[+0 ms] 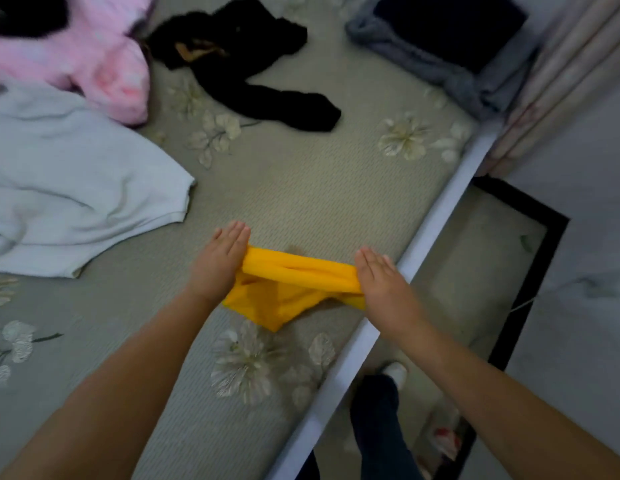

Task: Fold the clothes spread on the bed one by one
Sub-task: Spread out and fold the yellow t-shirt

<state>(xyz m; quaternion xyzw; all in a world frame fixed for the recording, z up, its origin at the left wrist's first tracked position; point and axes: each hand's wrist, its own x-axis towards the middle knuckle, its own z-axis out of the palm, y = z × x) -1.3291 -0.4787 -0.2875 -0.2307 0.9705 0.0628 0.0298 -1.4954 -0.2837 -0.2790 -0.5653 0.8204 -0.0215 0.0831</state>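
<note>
A small yellow garment (pixel 294 282) hangs stretched between my two hands, just above the near right part of the bed (pixel 301 188). My left hand (pixel 220 261) is at its left end and my right hand (pixel 381 285) at its right end. Both have their fingers straight and pointing forward. The upper band of the cloth is pulled taut between them, and the rest sags down to the sheet. My thumbs are hidden under the cloth. Loose clothes lie further off: a white top (pixel 69 188) at left, a fluffy pink piece (pixel 94 64) at far left, a black garment (pixel 253 64) at the back.
A grey knit (pixel 422 60) with a dark folded piece (pixel 450 26) on it sits at the bed's far right corner. The bed's white edge (pixel 436 230) runs diagonally at right. Beyond it are a rug (pixel 492 254), a curtain (pixel 561 81) and my leg (pixel 381 417).
</note>
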